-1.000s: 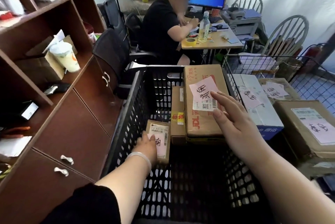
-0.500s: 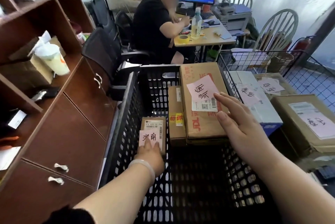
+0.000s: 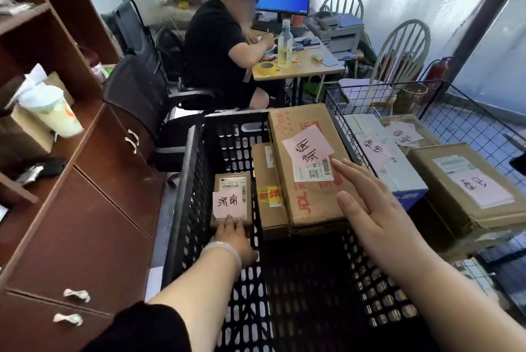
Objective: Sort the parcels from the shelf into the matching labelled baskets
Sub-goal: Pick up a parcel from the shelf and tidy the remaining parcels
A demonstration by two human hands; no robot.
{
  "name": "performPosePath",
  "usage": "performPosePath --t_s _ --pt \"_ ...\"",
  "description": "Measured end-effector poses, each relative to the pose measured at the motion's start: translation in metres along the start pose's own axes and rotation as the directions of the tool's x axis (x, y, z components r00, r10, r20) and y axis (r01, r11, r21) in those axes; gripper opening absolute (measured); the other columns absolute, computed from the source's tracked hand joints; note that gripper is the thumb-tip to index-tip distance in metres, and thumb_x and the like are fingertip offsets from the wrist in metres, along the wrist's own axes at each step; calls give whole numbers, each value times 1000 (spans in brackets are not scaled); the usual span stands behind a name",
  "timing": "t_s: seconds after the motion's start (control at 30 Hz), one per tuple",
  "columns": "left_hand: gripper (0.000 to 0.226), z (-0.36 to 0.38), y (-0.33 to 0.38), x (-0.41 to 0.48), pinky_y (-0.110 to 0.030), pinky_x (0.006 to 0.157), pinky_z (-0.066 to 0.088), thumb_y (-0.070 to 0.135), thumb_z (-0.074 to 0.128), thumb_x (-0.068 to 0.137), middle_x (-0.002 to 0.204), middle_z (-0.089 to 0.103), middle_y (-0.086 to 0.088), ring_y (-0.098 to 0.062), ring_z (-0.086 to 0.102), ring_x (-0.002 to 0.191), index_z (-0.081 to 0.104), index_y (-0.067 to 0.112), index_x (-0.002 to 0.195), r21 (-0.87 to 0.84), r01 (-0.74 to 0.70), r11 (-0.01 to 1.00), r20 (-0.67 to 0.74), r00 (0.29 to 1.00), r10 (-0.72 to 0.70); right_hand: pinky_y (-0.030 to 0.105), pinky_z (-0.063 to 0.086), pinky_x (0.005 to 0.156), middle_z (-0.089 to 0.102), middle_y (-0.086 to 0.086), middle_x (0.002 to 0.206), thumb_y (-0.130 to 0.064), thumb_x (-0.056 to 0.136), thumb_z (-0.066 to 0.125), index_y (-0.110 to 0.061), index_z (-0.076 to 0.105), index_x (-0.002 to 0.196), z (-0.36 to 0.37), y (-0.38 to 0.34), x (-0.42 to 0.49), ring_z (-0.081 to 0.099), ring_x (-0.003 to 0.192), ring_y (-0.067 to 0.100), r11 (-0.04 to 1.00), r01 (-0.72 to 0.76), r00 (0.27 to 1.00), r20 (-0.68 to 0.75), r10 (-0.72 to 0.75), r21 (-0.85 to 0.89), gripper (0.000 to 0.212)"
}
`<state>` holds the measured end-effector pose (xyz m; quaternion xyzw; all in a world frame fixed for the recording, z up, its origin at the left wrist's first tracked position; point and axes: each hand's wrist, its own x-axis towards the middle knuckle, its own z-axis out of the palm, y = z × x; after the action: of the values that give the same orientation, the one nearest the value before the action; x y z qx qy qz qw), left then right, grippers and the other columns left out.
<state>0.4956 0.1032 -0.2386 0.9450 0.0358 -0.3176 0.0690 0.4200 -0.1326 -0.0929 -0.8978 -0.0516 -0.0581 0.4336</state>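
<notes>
1. The left hand (image 3: 234, 236) grips the small parcel (image 3: 232, 195) at its near end, inside the black basket (image 3: 185, 203), by its left wall.
2. The right hand (image 3: 373, 209) hovers flat, fingers straight, above the large box (image 3: 310, 206).

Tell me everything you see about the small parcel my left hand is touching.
The small parcel is a brown cardboard box with a printed barcode label and a pink handwritten slip. It sits in the black basket by the left wall, beside a narrow box; the left hand touches its near edge.
</notes>
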Motion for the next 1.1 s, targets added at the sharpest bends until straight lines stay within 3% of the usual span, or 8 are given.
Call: performPosePath --t_s 0.13,0.37,0.47,0.57,0.7,0.8,0.97,1.1 --pt "86 -12 2 14 -48 124 6 37 52 98 164 -19 -12 -32 -13 151 -5 13 158 37 -18 999 1 1000 18 28 21 109 15 -45 147 -71 84 35 -64 24 140 0 -6 -14 11 136 -19 992 -20 1000 18 22 -126 57" --pt "70 -36 2 19 -47 123 6 11 35 99 165 -16 -14 -33 -9 152 -2 14 158 62 -61 996 -18 998 62 23 1 113 -7 -38 151 -80 78 27 -75 -5 133 1 -14 -39 -14 134 -20 918 -137 989 6 150 -373 65" --pt "69 -59 5 10 -47 123 12 18 37 100 165 -13 -14 -35 -2 152 1 21 159 39 -72 997 -99 992 76 24 -5 114 -14 -34 153 -84 74 21 -70 -10 136 2 -16 -55 -19 138 -13 864 -175 982 -16 190 -472 70" --pt "67 -83 7 -13 -51 118 25 20 41 98 166 -3 -10 -36 13 149 14 29 158 -14 -132 991 -261 957 124 18 -17 108 -15 -31 151 -84 73 18 -62 -10 138 0 -17 -72 -34 125 -19 818 -193 980 -65 188 -541 73" --pt "61 -98 12 -64 -49 116 28 41 39 100 165 14 -6 -27 18 149 20 31 156 -100 -332 938 -550 804 226 17 -23 104 -22 -31 147 -84 75 17 -58 -12 143 -11 -20 -103 -44 115 -21 777 -213 977 -130 169 -592 79" --pt "69 -83 40 -117 -49 119 24 59 44 96 165 17 -1 -23 14 151 21 32 156 -73 -582 810 -640 650 410 19 -21 106 -27 -34 145 -85 76 18 -68 -19 133 -24 -21 -143 -41 120 -18 772 -244 968 -192 161 -586 70" --pt "76 -22 119 -219 -43 121 14 68 46 89 164 16 7 -17 12 151 20 40 155 34 -822 569 -608 435 664 13 -26 102 -13 -29 148 -79 82 30 -65 -16 131 -64 -18 -250 -22 131 -11 713 -380 910 -377 174 -589 69" --pt "77 48 178 -301 -39 122 8 72 43 88 165 9 12 -10 5 150 14 44 155 133 -903 409 -478 303 825 22 -13 115 -3 -19 158 -81 78 24 -54 -14 139 -93 -20 -366 -8 146 1 657 -551 802 -544 247 -515 76"
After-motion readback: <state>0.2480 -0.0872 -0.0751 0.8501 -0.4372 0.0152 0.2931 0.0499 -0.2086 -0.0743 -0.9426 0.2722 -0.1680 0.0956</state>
